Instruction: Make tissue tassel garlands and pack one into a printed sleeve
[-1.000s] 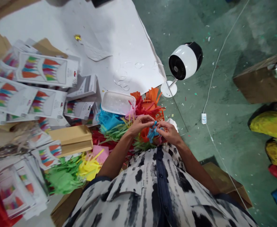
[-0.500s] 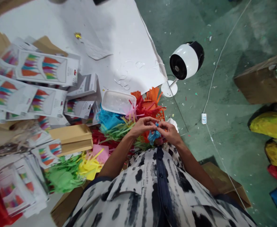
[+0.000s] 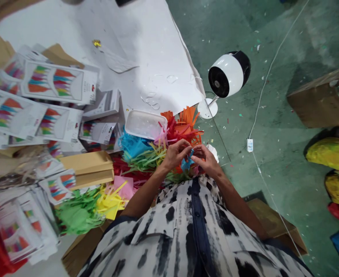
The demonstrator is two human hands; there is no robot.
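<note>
My left hand [image 3: 177, 153] and my right hand [image 3: 205, 159] meet close in front of my chest, both pinching a small blue tissue-paper tassel [image 3: 186, 164]. The fingers of both hands are curled around the blue paper, which hangs down between them. Under and behind the hands lies a heap of fringed tissue paper in orange [image 3: 187, 125], red, blue [image 3: 132, 146] and green [image 3: 142, 159]. An empty white plastic tray [image 3: 145, 124] sits just beyond the heap.
Printed white boxes [image 3: 58, 82] with coloured tassel pictures pile up at the left, beside brown cardboard [image 3: 87, 165]. Green and yellow tissue [image 3: 84, 209] lies lower left. A white fan [image 3: 227, 75] stands on the green floor; a white cable [image 3: 260, 96] runs by. Coloured bags [image 3: 329, 152] sit far right.
Both hands have drawn closer together and slightly up. The blue tassel is now bunched tighter between the fingers, showing less of it than a second ago.
</note>
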